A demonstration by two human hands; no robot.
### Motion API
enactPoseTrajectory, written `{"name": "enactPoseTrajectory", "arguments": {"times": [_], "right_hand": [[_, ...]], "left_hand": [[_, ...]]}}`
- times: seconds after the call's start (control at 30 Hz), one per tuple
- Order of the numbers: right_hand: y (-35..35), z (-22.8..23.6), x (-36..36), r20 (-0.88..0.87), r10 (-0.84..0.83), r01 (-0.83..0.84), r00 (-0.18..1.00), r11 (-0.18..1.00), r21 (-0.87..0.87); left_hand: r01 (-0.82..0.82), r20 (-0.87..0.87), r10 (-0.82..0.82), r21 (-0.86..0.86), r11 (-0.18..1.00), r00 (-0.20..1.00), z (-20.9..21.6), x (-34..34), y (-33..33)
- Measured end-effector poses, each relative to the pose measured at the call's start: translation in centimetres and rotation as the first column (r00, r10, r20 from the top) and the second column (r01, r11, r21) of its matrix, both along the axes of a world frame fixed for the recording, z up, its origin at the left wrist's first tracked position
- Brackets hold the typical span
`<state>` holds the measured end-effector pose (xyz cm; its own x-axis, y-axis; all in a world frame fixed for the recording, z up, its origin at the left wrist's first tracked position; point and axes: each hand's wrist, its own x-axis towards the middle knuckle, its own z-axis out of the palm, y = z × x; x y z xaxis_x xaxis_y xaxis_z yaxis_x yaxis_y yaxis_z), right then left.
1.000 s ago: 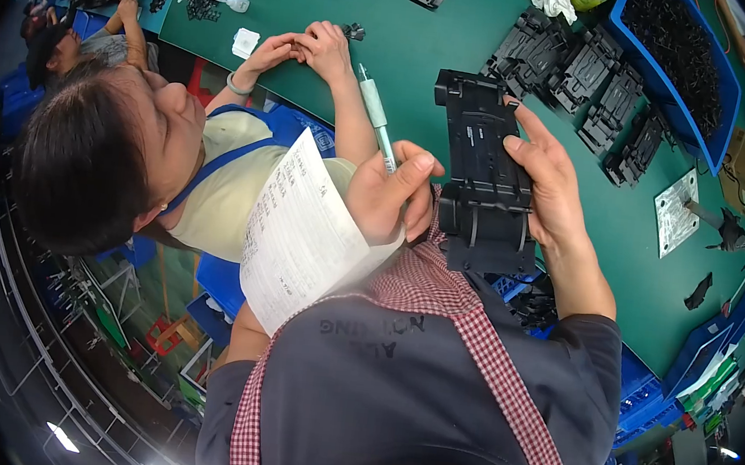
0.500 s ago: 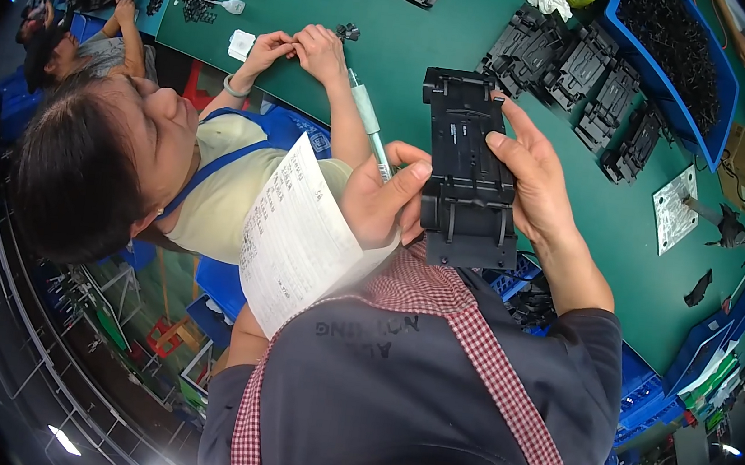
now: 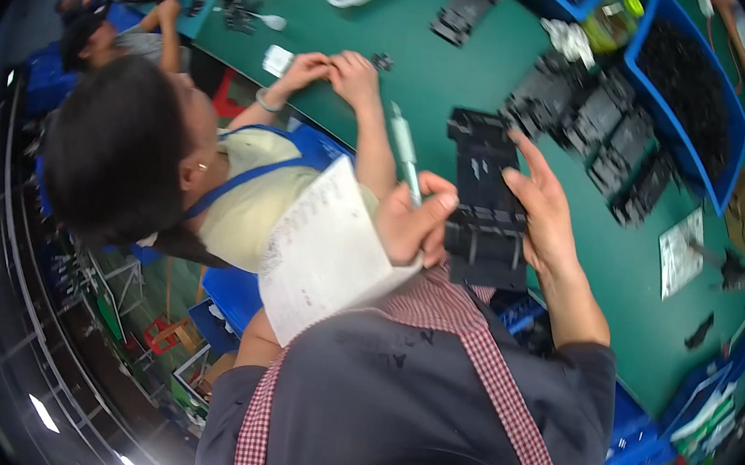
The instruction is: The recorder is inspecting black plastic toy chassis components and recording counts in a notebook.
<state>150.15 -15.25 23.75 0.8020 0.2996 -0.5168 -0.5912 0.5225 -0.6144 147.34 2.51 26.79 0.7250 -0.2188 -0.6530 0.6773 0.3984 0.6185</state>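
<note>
My right hand (image 3: 543,210) is closed on the right edge of a long black plastic chassis-like part (image 3: 487,204), with the thumb on its face. A pale green pen (image 3: 406,150) stands up from my left hand (image 3: 414,223), its fingers curled round it. The same hand keeps hold of a handwritten sheet of paper (image 3: 325,255), which hangs down and bends toward my apron. My left fingertips are beside the black part's left edge; whether they also grip it, I cannot tell.
Several similar black parts (image 3: 616,163) lie at the right, beside a blue bin (image 3: 730,179) of small dark pieces. At my left a co-worker (image 3: 252,165) sits close, both hands over the green table (image 3: 461,78). A white tray (image 3: 361,0) stands at the far side.
The whole view has shifted, so table and hands appear lower and farther right, with some blur. The co-worker's head has turned more toward the table. My hands keep the same holds.
</note>
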Motion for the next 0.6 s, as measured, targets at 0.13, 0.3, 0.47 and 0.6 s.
{"name": "enactPoseTrajectory", "arguments": {"times": [0.13, 0.3, 0.47, 0.6], "right_hand": [[1.3, 1.8, 0.5, 0.048, -0.072, 0.076, 0.996, 0.993, -0.095], [1.5, 1.9, 0.2, 0.169, -0.031, 0.060, 0.985, 0.984, -0.167], [-0.5, 0.8, 0.9, 0.217, 0.080, 0.003, 0.973, 0.934, -0.357], [-1.4, 0.9, 1.1, 0.185, 0.214, -0.103, 0.959, 0.873, -0.476]], "left_hand": [[-0.008, -0.004, 0.009, 0.061, 0.998, 1.000, -0.3, -0.3, -0.3], [-0.008, 0.062, 0.012, -0.059, 0.998, 0.998, -0.8, -0.5, -0.5], [0.047, 0.080, -0.044, -0.040, 0.998, 0.996, -0.1, -0.8, -0.2], [0.098, 0.059, -0.093, -0.099, 0.990, 0.994, -0.4, -1.2, -0.3]]}}
